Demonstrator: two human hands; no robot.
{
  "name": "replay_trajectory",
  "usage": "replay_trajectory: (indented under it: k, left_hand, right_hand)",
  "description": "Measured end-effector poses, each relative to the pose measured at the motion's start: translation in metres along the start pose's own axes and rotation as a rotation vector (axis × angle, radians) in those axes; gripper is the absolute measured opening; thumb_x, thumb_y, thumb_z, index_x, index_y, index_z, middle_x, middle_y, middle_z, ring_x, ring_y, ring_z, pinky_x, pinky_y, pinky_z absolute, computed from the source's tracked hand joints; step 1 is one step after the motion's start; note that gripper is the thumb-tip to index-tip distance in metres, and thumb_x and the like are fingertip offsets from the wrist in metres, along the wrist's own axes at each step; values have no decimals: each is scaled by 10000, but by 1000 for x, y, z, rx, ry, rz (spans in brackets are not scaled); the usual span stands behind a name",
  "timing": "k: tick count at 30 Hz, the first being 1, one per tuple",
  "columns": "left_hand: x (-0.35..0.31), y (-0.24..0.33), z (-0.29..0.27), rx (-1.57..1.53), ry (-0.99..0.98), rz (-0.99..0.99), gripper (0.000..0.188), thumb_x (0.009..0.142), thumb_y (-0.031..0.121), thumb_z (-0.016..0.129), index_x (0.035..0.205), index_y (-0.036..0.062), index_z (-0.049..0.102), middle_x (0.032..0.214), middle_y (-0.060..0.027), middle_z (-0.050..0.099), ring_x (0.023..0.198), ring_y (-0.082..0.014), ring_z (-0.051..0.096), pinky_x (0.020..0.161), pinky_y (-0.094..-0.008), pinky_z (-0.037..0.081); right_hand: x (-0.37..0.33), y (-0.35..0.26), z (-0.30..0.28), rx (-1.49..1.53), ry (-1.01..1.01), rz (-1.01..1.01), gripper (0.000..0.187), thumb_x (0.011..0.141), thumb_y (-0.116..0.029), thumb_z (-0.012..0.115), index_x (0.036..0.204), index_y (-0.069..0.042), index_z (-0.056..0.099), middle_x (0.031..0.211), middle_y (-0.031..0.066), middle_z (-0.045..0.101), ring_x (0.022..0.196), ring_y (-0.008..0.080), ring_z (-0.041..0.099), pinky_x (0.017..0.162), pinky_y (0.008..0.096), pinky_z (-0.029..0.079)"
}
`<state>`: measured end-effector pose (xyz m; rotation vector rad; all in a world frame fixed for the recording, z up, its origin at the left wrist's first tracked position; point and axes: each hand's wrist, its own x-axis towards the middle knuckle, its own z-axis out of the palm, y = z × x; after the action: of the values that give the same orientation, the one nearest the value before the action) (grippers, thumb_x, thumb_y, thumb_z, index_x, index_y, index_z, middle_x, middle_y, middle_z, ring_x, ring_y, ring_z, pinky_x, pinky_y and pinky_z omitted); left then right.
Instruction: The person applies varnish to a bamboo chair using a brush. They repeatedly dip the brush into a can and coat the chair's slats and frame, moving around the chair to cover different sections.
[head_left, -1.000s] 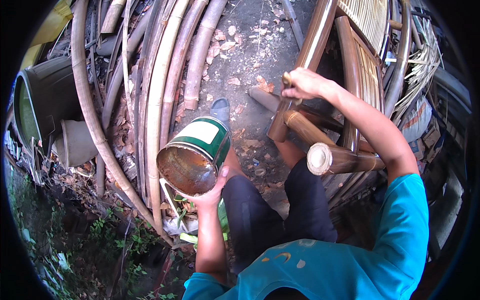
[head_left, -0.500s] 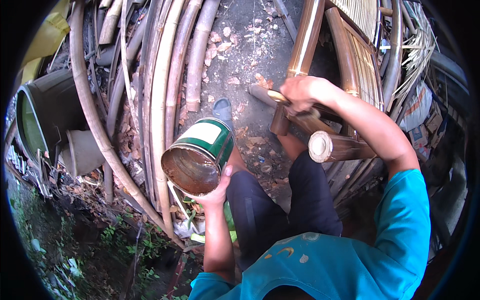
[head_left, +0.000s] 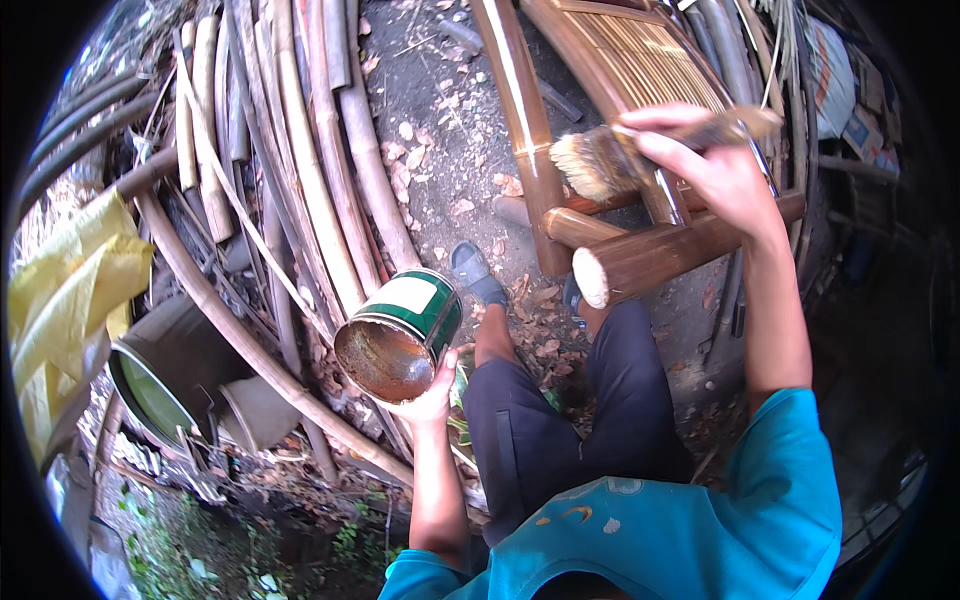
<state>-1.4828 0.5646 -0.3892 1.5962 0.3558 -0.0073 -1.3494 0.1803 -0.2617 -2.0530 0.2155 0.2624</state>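
My left hand is wrapped round the lower side of a green can with a pale label. The can tilts, its open mouth facing me, and brown residue coats the inside. In my right hand is a wide paintbrush with pale bristles, gripped between thumb and fingers. Its bristles point left, over or against the glossy brown bamboo furniture; I cannot tell whether they touch it. A slatted panel and a thick upright pole belong to that piece.
Long bamboo poles lie on the left, beside a curved pole. Further left are a dark bucket, a smaller grey container and yellow sheeting. Dry leaves lie on the ground by my sandal.
My right hand has moved right and slightly up with the paintbrush, whose bristles now show plainly. The whole view has shifted, and the can stays tilted in my left hand.
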Motion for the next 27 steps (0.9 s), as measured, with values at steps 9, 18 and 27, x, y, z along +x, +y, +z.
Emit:
replay_trajectory:
  k: [9,18,27]
  left_hand:
    - [-24,-15,25,88,-97,44,809,747,-4,847,1409,-45,383,1319,-170,540,1176,-270,571,1020,-410,494]
    - [-63,8,68,143,-150,143,636,837,40,800,1386,-42,490,1282,-154,619,1130,-248,611,1050,-403,467]
    - [-89,0,66,208,-104,276,635,796,-44,793,1364,-54,509,1279,-167,622,1088,-276,634,1021,-428,498]
  right_hand:
    - [-264,145,20,1388,684,134,273,977,-261,555,1139,-53,627,1074,103,704,1053,270,677,983,467,535]
    - [-261,212,165,1622,1017,348,322,999,-259,586,1276,-93,584,1086,11,647,844,84,597,654,246,460]
    - [-229,177,116,342,1083,-484,212,889,-56,739,1097,-31,708,1027,143,731,925,238,720,711,314,624]
